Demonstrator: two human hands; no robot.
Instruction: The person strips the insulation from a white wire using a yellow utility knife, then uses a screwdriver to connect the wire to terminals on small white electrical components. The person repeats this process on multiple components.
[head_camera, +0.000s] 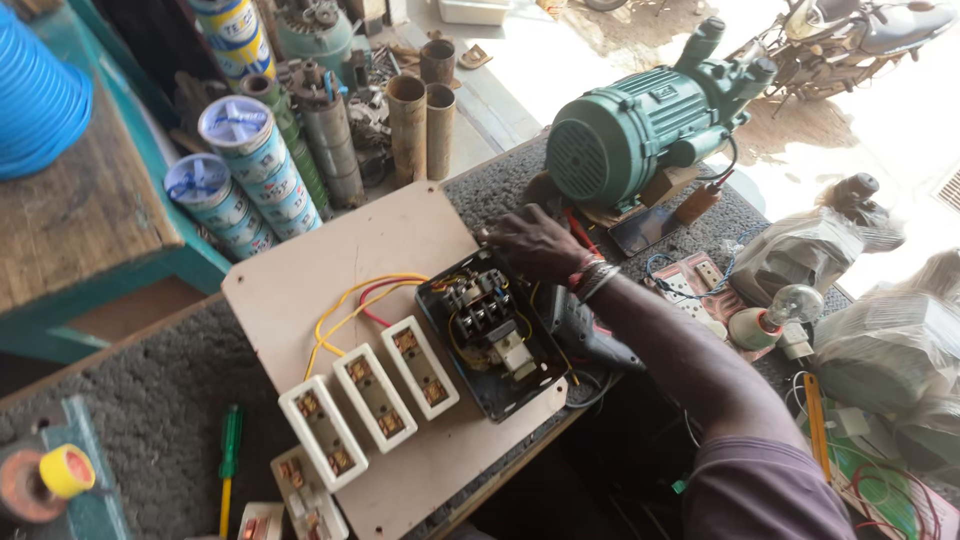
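Fingers of the right hand (532, 243) are reaching down at the far corner of the open black starter box (493, 335), which is lying face-up on the pale wooden board (330, 275) so its contactor and yellow and red wires (355, 300) are staying exposed; whether the fingertips are pinching anything, I cannot tell. Three white fuse holders (368, 398) are sitting in a row along the board's near edge beside the box, the green electric motor (640, 125) is resting at the bench's far edge, and no left hand is showing

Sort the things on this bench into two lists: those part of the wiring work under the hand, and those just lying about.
In the work: right hand, open black starter box, three white fuse holders, yellow and red wires, wooden board.

Lying about: green screwdriver, yellow tape roll, light bulb, green pump motor.
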